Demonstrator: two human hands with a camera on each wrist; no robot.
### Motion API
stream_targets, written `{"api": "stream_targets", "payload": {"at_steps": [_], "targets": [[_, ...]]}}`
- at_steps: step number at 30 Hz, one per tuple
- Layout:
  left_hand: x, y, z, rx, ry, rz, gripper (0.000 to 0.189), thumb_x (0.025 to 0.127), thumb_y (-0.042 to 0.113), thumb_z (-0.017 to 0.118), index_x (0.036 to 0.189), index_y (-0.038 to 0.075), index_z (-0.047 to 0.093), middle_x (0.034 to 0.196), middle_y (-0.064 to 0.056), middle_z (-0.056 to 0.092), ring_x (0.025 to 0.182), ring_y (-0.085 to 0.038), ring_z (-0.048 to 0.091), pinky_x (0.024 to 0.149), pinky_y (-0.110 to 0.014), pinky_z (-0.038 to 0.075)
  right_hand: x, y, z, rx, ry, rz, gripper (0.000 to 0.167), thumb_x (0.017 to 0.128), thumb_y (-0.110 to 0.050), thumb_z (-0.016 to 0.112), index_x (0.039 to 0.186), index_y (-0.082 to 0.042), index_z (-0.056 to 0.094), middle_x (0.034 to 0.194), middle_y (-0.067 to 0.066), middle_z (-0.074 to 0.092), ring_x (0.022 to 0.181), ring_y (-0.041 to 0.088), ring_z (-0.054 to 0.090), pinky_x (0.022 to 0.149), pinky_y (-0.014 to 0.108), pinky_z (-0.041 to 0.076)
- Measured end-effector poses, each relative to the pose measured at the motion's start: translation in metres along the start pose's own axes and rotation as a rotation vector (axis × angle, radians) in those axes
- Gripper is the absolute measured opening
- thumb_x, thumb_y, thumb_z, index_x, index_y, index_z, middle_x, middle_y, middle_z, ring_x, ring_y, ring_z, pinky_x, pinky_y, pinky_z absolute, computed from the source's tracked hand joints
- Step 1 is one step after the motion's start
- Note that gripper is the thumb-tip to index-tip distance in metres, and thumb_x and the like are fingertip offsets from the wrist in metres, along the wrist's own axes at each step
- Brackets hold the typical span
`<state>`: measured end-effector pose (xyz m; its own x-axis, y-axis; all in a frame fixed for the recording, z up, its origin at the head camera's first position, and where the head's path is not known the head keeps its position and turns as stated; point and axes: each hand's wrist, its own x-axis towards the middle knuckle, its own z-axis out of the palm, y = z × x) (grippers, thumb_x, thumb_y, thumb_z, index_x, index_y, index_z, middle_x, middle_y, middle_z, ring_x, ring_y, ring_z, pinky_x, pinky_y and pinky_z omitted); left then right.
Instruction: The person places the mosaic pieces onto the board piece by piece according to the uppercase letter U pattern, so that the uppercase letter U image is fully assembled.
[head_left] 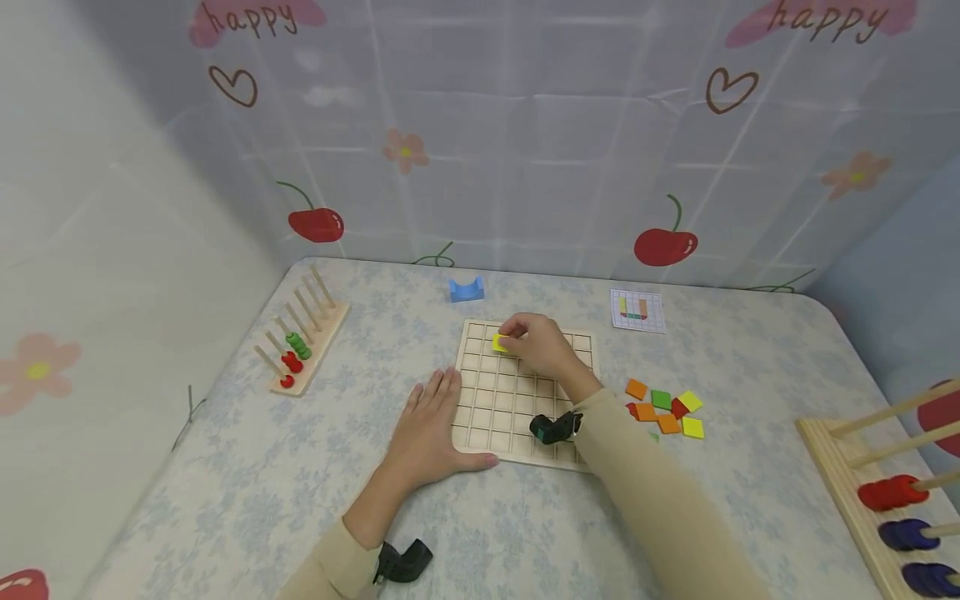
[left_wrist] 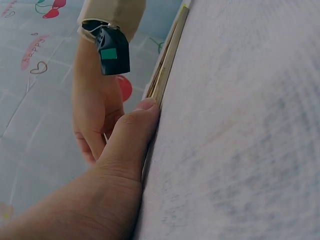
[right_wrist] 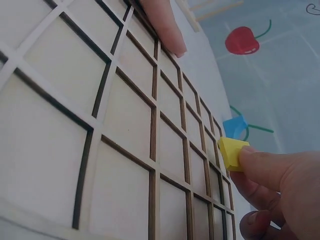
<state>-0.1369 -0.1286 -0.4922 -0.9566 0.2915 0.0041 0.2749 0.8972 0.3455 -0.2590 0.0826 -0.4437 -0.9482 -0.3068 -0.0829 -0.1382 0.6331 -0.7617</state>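
Observation:
My right hand (head_left: 542, 343) pinches a yellow square tile (right_wrist: 232, 153) between thumb and fingers, over the far part of a wooden grid board (head_left: 487, 400). In the right wrist view the tile is tilted, close to the board's far cells. My left hand (head_left: 426, 433) lies with fingers straight along the board's left edge, its thumb (left_wrist: 134, 125) stretched along the near edge. To the right of the board lie loose square tiles: orange (head_left: 636, 388), green (head_left: 661, 399), red (head_left: 678, 408) and yellow (head_left: 693, 427).
A printed pattern card (head_left: 637, 311) lies at the back right. Behind the board stands a blue curved block (head_left: 467, 290). A peg rack (head_left: 318, 346) with red and green beads is at left, and a larger wooden bead frame (head_left: 840, 492) at the right edge.

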Motion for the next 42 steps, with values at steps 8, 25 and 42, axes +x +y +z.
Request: {"api": "stream_targets", "payload": {"at_steps": [8,25,42], "targets": [[0.0,0.0,0.001,0.014,0.005,0.005,0.138,0.064,0.094,0.054,0.16,0.007,0.005,0.168,-0.008,0.009,0.156,-0.023,0.005,0.127,-0.047,0.008,0.005,-0.001,0.008,-0.029,0.005,-0.017,0.018,0.098,-0.026,0.064,0.111,-0.015,0.069,0.106,0.004,0.068,0.098,0.021,0.063,0.084,0.039,0.052],[-0.001,0.001,-0.001,0.016,0.026,0.015,0.137,0.065,0.092,0.056,0.16,0.005,0.009,0.168,-0.01,0.011,0.156,-0.025,0.008,0.126,-0.049,0.01,0.009,-0.005,0.016,-0.046,0.015,0.005,0.015,0.097,-0.026,0.065,0.109,-0.016,0.068,0.104,0.002,0.068,0.095,0.019,0.063,0.083,0.037,0.052],[0.0,0.0,0.001,0.018,0.001,-0.008,0.138,0.064,0.094,0.054,0.16,0.008,0.005,0.168,-0.006,0.008,0.156,-0.022,0.004,0.127,-0.046,0.007,0.007,-0.005,0.017,-0.092,0.008,0.008,0.013,0.096,-0.025,0.067,0.106,-0.017,0.07,0.104,0.002,0.066,0.093,0.019,0.062,0.081,0.036,0.052]]}}
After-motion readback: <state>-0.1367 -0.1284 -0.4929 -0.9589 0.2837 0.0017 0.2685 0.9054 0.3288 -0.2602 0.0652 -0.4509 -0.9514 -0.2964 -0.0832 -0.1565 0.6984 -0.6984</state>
